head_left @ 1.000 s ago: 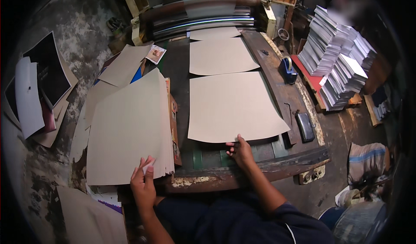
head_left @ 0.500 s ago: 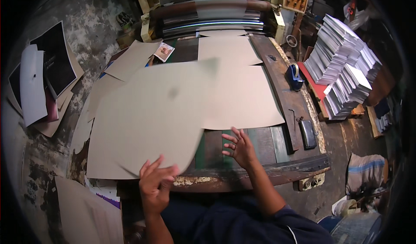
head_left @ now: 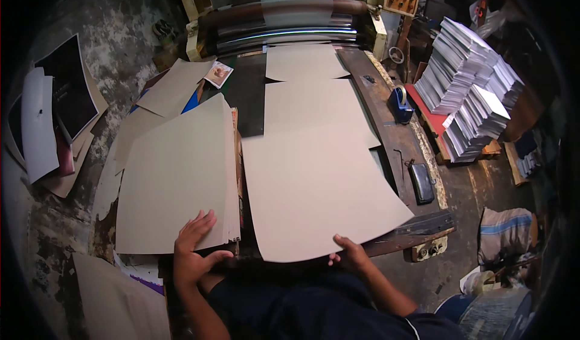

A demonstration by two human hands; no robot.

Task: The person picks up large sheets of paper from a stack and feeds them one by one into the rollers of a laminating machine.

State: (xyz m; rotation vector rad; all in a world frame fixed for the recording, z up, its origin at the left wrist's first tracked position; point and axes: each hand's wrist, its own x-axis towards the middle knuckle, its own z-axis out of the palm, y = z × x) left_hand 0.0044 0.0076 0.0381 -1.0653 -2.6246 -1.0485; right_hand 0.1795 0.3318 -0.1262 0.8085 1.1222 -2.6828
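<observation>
A large beige paper sheet (head_left: 320,201) lies across the near middle of the work table, its front edge reaching past the table toward me. My right hand (head_left: 351,256) pinches that edge, thumb on top and fingers underneath. To the left stands a stack of similar beige sheets (head_left: 172,171). Over its near right corner is my left hand (head_left: 194,243), fingers stretched and thumb out, holding nothing. Beyond the held sheet, another beige sheet (head_left: 311,107) is partly covered by it, and a farther one (head_left: 305,62) reaches the machine's rollers (head_left: 290,37).
A dark wooden rail (head_left: 383,122) runs along the table's right side, with a blue tape dispenser (head_left: 400,104) and a black case (head_left: 421,183) beside it. White paper stacks (head_left: 462,68) stand farther right. Loose beige sheets (head_left: 175,86) and a small picture card (head_left: 218,74) lie at far left.
A beige sheet has swung from over the left stack to the middle of the table, overlapping the sheet beyond. My right hand has moved nearer and gripped its front edge. My left hand has shifted slightly left.
</observation>
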